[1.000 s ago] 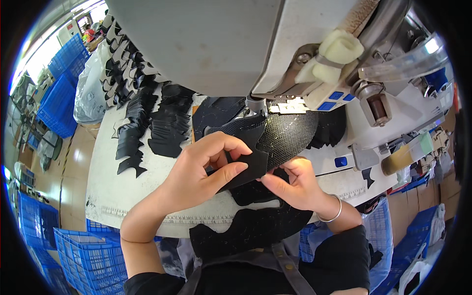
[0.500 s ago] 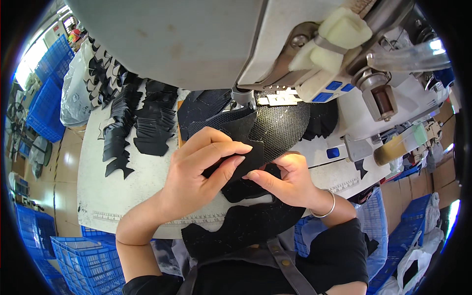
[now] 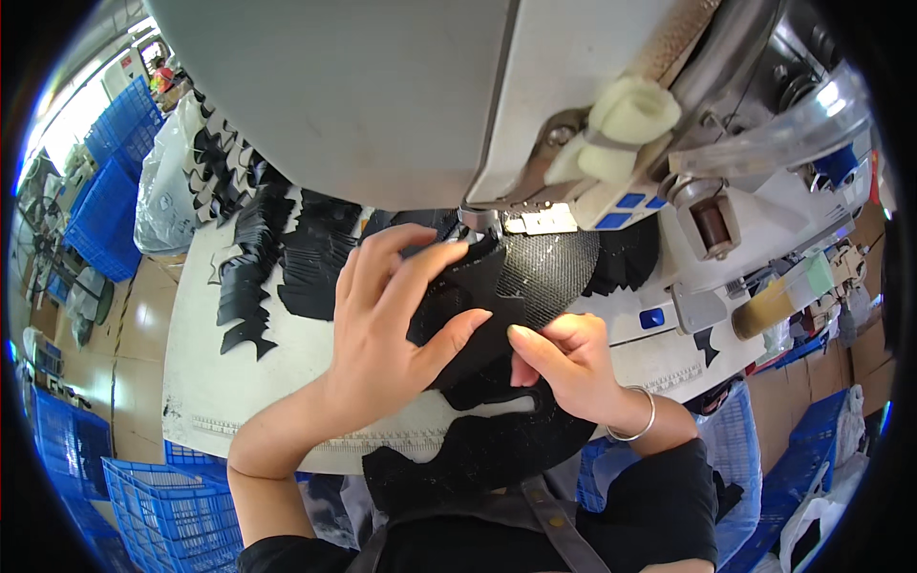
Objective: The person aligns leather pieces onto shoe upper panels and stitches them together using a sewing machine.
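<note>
A black cut piece of sheet material (image 3: 482, 329) lies under the presser foot (image 3: 478, 222) of a large grey sewing machine (image 3: 363, 95). My left hand (image 3: 382, 320) rests over the left part of this piece, fingers spread and thumb apart, its fingertips just short of the presser foot. At the piece's right edge my right hand (image 3: 564, 361) is closed in a pinch, thumb against curled fingers; the fold between them is mostly hidden. Black perforated mesh (image 3: 549, 272) spreads beyond it. A curved black part (image 3: 487, 449) hangs over the table's near edge toward my lap.
Fanned stacks of black cut pieces (image 3: 320, 253) lie on the white table (image 3: 205, 353) to the left, beside a plastic-wrapped bundle (image 3: 167, 196). A thread spool (image 3: 710, 227) is fixed at right. Blue crates (image 3: 172, 506) stand on the floor both sides. A ruler strip (image 3: 382, 443) runs along the near edge.
My left hand has gone from a pinch to spread fingers and moved farther toward the presser foot. My right hand stays by the piece's edge, its fingers more curled. The view has shifted slightly.
</note>
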`<state>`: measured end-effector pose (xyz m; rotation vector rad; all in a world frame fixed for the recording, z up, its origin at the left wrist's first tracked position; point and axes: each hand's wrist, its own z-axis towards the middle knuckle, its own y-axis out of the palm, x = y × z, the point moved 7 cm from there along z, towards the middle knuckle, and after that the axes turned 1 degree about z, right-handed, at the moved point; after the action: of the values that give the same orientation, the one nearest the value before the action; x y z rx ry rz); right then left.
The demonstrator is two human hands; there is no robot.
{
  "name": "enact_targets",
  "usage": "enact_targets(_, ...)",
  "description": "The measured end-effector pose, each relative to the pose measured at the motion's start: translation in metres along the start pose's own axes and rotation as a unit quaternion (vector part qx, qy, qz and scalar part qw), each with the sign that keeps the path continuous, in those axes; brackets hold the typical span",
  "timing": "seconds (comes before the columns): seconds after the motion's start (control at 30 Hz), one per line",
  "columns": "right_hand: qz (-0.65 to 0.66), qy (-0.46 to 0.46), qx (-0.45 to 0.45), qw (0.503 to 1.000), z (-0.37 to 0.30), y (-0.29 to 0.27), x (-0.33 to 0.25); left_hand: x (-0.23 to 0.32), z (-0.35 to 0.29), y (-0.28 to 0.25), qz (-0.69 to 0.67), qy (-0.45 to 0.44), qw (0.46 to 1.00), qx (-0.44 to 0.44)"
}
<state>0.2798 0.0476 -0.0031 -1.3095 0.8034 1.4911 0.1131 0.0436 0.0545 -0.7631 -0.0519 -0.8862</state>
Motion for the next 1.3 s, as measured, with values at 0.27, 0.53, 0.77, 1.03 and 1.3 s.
enact_targets(0.27, 0.065, 0.056, -0.036, 0.996, 0.000, -0.008, 0.003, -0.041, 0.024, 0.037, -0.204, -0.290, 0.887, -0.296)
enact_targets(0.53, 0.225, 0.093, -0.080, 0.967, 0.000, 0.011, 0.003, -0.052, 0.029, 0.063, -0.379, -0.374, 0.749, -0.395)
enact_targets(0.77, 0.165, 0.037, -0.067, 0.983, 0.007, 0.000, 0.002, -0.045, 0.026, 0.064, -0.463, -0.391, 0.730, -0.315)
enact_targets(1.03, 0.124, 0.028, -0.011, 0.992, 0.015, -0.022, 0.010, -0.046, 0.021, 0.065, -0.378, -0.340, 0.821, -0.259)
enact_targets(1.3, -0.014, 0.008, 0.001, 1.000, 0.018, -0.027, -0.003, -0.042, 0.026, 0.059, -0.349, -0.282, 0.849, -0.280)
